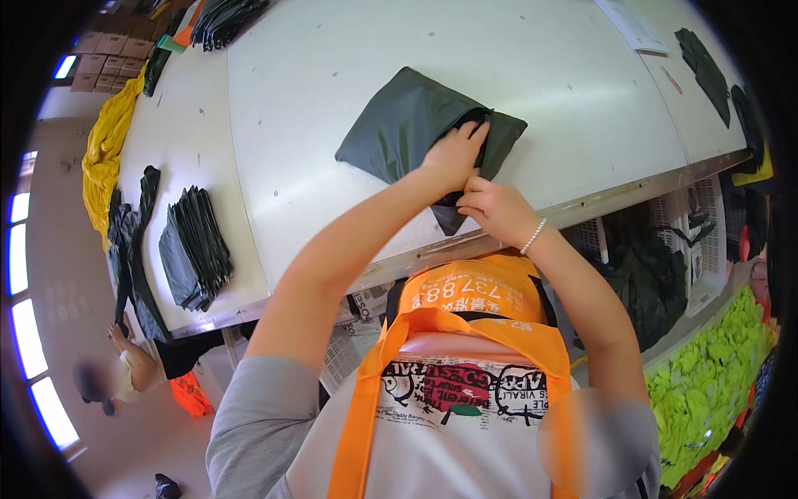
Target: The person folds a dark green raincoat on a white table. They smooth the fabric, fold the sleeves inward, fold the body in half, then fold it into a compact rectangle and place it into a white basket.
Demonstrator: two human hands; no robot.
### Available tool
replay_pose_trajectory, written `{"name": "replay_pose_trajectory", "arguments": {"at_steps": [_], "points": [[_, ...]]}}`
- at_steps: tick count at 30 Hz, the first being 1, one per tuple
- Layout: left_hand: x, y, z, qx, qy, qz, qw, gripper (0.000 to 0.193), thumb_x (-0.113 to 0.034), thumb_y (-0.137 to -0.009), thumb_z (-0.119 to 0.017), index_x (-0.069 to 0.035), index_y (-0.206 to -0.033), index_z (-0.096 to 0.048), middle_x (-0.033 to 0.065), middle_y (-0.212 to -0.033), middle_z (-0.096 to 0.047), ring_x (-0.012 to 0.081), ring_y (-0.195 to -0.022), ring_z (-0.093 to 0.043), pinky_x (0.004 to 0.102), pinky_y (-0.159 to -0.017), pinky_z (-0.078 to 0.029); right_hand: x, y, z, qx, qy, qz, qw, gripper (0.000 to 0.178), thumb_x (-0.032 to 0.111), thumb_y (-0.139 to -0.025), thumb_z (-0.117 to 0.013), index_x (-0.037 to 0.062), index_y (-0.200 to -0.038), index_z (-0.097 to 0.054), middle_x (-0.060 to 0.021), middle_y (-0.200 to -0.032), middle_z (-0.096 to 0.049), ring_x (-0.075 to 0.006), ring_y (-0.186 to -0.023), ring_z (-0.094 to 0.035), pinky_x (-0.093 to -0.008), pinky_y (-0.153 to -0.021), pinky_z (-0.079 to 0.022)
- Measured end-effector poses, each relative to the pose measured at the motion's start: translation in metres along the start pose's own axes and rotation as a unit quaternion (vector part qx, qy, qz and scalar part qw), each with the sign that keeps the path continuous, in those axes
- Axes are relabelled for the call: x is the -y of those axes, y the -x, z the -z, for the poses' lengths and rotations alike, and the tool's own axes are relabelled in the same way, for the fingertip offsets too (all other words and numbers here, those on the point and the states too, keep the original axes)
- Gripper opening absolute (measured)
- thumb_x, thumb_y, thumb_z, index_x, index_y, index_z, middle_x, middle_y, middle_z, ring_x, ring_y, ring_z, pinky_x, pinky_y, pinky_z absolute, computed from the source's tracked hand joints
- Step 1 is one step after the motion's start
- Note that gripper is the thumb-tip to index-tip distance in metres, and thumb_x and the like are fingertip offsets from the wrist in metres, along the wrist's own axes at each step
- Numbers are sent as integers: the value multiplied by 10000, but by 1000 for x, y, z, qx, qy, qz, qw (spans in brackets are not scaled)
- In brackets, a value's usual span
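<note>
A dark green, smooth fabric pouch point(401, 116) lies flat on the white table, turned cornerwise to me, with a dark opening along its right side. My left hand point(455, 156) rests at that opening, fingers stretched out and slightly apart over the inner edge. Its thumb is hidden. Just nearer to me, my right hand point(499, 209) pinches the pouch's near edge between thumb and fingers, close to the left wrist. A narrow dark corner of the pouch point(449, 220) points toward the table's front edge.
On the white table point(332, 50), a stack of folded dark pouches point(195, 249) lies at the left. More dark pieces point(224, 21) lie far left, with yellow fabric point(112, 150) over the left edge. Dark fabric point(640, 274) fills a crate below right, beside bright green items point(706, 374). Another person point(133, 370) is at left.
</note>
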State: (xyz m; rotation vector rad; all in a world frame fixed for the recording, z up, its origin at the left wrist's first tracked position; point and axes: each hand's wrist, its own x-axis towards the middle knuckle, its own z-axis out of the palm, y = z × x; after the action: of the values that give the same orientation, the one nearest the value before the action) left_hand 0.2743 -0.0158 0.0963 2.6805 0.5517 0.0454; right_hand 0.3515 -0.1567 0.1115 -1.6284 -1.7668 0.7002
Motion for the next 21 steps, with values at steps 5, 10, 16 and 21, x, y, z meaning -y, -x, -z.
{"name": "replay_pose_trajectory", "arguments": {"at_steps": [5, 10, 16, 21], "points": [[9, 18, 57, 64, 105, -212, 969, 360, -133, -768, -653, -19, -1106, -604, 135, -1211, -573, 300, -1160, -505, 422, -1003, -393, -19, 18, 30, 18, -1, -19, 1000, 104, 123, -812, -622, 28, -839, -655, -98, -882, -559, -298, -799, -584, -387, -702, -470], [1, 14, 5, 122, 11, -370, 921, 312, -239, -798, -585, -54, -1043, -641, 109, -1196, -584, 279, -1252, -424, 471, -1122, -218, -24, 18, 40, 57, -58, 6, 997, 65, 55, -802, -610, -8, -819, -620, -122, -904, -541, -308, -796, -573, -373, -702, -470], [-43, 35, -32, 71, -173, -307, 933, 323, -225, -756, -561, -80, -1025, -665, 93, -1153, -609, 285, -1250, -412, 434, -1122, -209, -33, 46, 37, 65, -11, -3, 998, 80, 54, -776, -625, -18, -760, -593, -112, -882, -542, -302, -778, -571, -368, -687, -478], [-26, 22, 8, 15, 300, -158, 941, 299, -132, -752, -632, -12, -1026, -623, 130, -1204, -564, 311, -1205, -457, 455, -1052, -320, -27, 55, 31, -125, 23, -72, 989, 126, 109, -726, -689, 22, -730, -598, -98, -849, -546, -288, -720, -579, -367, -635, -484]]}}
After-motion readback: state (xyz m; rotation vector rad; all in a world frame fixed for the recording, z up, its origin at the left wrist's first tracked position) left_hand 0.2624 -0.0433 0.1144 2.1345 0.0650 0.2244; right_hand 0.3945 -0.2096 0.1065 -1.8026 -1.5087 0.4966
